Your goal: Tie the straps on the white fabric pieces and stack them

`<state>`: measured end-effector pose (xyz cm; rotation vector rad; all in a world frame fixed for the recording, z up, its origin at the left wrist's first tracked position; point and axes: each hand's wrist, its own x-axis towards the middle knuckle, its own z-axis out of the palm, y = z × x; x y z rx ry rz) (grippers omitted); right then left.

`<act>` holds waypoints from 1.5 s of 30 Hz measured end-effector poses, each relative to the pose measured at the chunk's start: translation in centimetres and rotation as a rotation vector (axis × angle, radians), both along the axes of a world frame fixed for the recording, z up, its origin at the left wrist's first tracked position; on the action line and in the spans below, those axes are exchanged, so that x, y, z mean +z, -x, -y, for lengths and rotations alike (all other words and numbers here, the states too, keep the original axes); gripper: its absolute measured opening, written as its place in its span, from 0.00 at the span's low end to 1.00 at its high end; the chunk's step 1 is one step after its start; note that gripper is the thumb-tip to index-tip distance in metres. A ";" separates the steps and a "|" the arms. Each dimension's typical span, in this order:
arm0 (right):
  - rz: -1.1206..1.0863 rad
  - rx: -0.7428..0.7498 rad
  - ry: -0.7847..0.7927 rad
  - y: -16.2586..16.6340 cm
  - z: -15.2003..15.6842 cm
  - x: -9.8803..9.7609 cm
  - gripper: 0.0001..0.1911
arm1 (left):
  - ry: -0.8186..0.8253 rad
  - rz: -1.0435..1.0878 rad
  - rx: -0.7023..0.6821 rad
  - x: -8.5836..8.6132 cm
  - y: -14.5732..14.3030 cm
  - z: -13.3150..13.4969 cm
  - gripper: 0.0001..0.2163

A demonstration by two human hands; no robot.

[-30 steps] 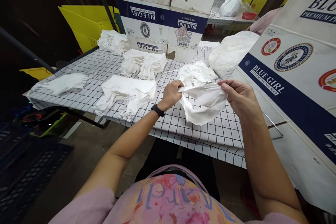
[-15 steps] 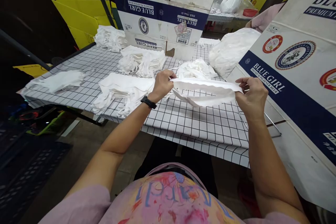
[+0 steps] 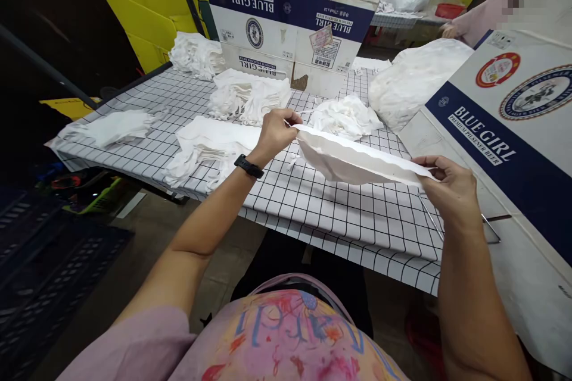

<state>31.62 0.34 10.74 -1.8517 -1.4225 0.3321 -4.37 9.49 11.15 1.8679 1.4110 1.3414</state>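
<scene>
A white cloth strip [image 3: 357, 161] is stretched between my two hands above the checked tablecloth [image 3: 313, 211], its lower layer sagging in the middle. My left hand [image 3: 277, 131], with a black band on its wrist, pinches the strip's left end. At the right end, my right hand [image 3: 451, 184] grips it between thumb and fingers, lower and nearer to me. Beside my left hand lies a stack of folded white cloth pieces [image 3: 218, 134]. Just beyond the strip is a loose heap of white cloth [image 3: 346, 116].
More white stacks [image 3: 250, 95] and a flat white bundle [image 3: 109, 128] lie leftward. A cardboard box [image 3: 286, 18] stands at the back, another box [image 3: 491, 131] leans at right by a full white bag [image 3: 415, 80]. Beyond is another person's hand [image 3: 450, 31]. Yellow board [image 3: 143, 18] stands at left.
My right hand has moved right and toward me, pulling the cloth strip longer and tauter. The gap between its two layers has closed. The view has shifted slightly.
</scene>
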 end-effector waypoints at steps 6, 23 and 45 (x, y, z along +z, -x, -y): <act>-0.025 -0.008 0.001 0.0 -0.6 -2.4 0.18 | 0.197 0.286 -0.151 0.2 -1.6 0.3 0.07; -0.214 0.430 0.047 13.6 1.2 -6.0 0.17 | 0.516 0.533 -0.173 -1.7 -7.7 0.0 0.05; -0.433 0.718 -0.050 14.5 3.2 -7.5 0.11 | 0.429 0.507 -0.146 -1.5 -6.6 -0.6 0.04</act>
